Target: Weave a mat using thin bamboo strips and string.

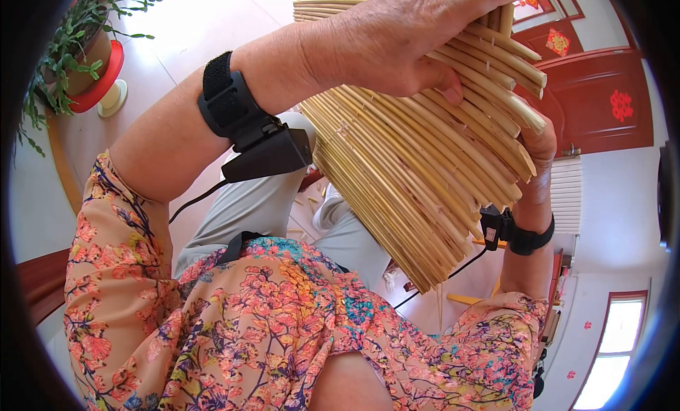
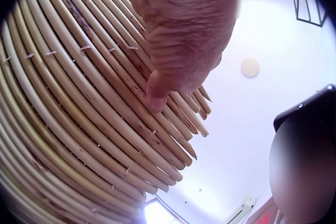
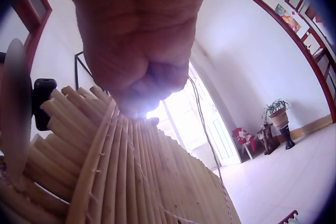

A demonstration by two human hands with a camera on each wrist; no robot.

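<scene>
A mat of straw-coloured reed stalks (image 1: pixel 397 142), stitched together with thin thread, is held up in front of the body, curved over with its stalk ends toward the right. My left hand (image 1: pixel 397 43) reaches across its upper part and grips it, the thumb (image 2: pixel 156 100) lying against the stalks in the left wrist view. At the far right edge, my right hand (image 1: pixel 540 145) holds the mat near the stalk ends, partly hidden behind them. The right wrist view shows that hand's curled fingers (image 3: pixel 139 95) at the mat's top edge. Loose thread (image 3: pixel 202 108) hangs beside it.
Below are the person's legs in light trousers (image 1: pixel 244 206), with small reed scraps (image 1: pixel 306 198) on the pale floor. A potted plant (image 1: pixel 88 60) stands on a red-topped stand at upper left. Beyond the right arm are a red door (image 1: pixel 595 103) and a white radiator (image 1: pixel 567 191).
</scene>
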